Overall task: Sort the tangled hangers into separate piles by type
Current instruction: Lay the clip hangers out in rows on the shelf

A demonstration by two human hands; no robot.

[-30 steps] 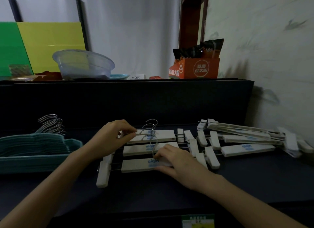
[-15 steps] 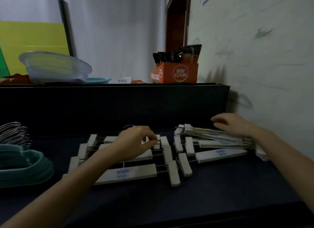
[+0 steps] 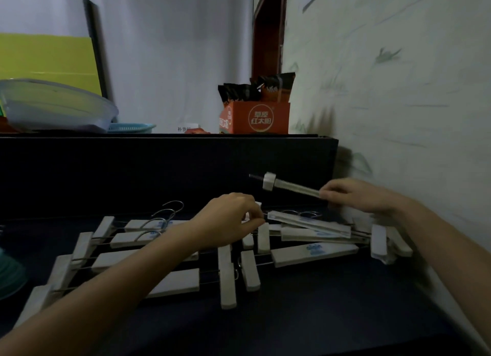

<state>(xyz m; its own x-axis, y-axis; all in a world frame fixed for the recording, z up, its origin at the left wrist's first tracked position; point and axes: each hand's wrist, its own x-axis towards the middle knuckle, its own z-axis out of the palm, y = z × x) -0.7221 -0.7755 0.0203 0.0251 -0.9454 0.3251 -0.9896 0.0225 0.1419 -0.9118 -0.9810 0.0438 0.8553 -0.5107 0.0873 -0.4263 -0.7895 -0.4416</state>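
Several white clip hangers lie on the dark table [image 3: 318, 316]. A neat row of them [image 3: 127, 260] lies at the left with metal hooks [image 3: 170, 209] pointing away. A tangled heap [image 3: 318, 236] lies at the right by the wall. My right hand [image 3: 356, 195] is shut on one white clip hanger [image 3: 289, 187] and holds it in the air above the heap, its clip end pointing left. My left hand [image 3: 231, 220] rests between the row and the heap, fingers pinched on a hanger end there.
A teal stack of hangers [image 3: 8, 278] shows at the far left edge. A raised dark shelf [image 3: 159, 164] behind carries a clear plastic basin [image 3: 55, 106], a blue basket [image 3: 130, 127] and an orange snack box [image 3: 255, 116]. The wall [image 3: 398, 90] is close on the right.
My right hand went from the aligned row to the right heap and has lifted one white clip hanger off it. My left hand shifted right. The view turned right.
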